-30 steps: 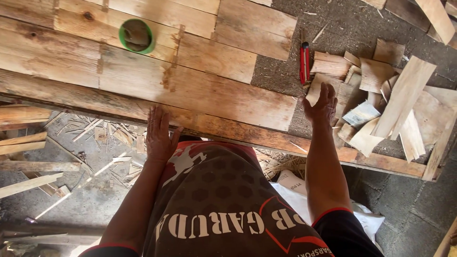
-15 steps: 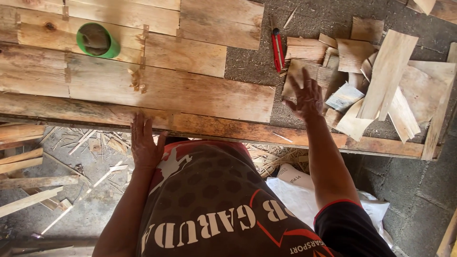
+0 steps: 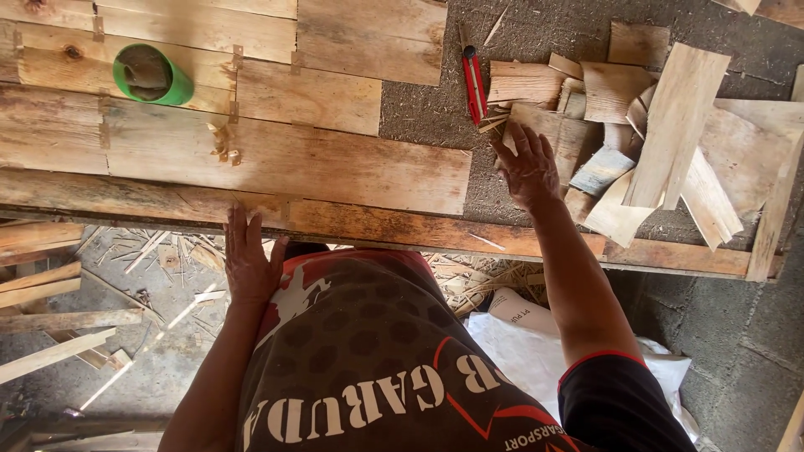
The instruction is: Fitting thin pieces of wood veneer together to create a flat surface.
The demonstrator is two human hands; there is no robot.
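Right hand [image 3: 528, 167] covers wood scraps [image 3: 553, 134]; left hand [image 3: 249, 259] overlaps bench edge [image 3: 377, 224].

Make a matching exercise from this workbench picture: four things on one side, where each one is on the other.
Things:
1. green tape roll
2. red utility knife
3. left hand
4. right hand

Places:
A. on the heap of wood scraps
B. on the bench's near edge beam
C. on the joined boards, far left
D. on the bare bench top, between boards and scraps

Pairs: 1-C, 2-D, 3-B, 4-A
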